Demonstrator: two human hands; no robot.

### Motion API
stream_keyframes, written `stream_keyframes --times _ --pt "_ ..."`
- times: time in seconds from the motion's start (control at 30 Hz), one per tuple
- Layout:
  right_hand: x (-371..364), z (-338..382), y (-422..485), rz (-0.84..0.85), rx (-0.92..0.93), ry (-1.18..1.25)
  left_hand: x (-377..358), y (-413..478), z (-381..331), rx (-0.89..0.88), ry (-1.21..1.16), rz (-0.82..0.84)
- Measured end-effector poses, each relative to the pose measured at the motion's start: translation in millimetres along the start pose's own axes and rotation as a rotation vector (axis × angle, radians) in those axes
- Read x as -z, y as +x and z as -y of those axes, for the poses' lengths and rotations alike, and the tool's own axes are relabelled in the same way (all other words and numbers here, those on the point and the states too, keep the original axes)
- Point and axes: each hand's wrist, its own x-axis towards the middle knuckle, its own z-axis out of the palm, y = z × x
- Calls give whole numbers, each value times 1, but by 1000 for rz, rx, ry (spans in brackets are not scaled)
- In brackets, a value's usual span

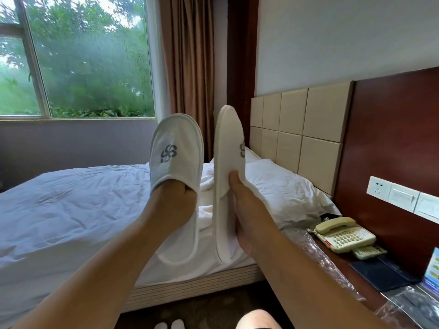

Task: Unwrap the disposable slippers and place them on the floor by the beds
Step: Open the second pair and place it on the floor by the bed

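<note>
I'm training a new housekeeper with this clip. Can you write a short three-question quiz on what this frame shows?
1. True or false: the left hand is tucked inside the left slipper.
2. What lies on the nightstand beside the telephone? A) clear plastic wrap B) a towel C) a kettle
3. Fill in: the right hand grips the right slipper, turned edge-on, in front of the ____.

Key
1. True; only the wrist shows at the opening.
2. A; crumpled plastic wrap lies on the nightstand.
3. bed; neither slipper is on the floor yet.
</note>
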Motion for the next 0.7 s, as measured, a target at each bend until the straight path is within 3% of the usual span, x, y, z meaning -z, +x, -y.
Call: stream_keyframes --times 0.07,0.23,0.53,0.7 --pt "4 -3 2 -74 22 -29 1 -1 4 -86 50 25" --pt "6 -7 3 -167 41 -142 -5 -8 4 -32 299 118" --pt "7 -14 9 -337 141 -247 -18 -19 3 -107 469 -183" --pt "18 -23 10 -419 171 -406 -12 -16 3 -168 492 -241"
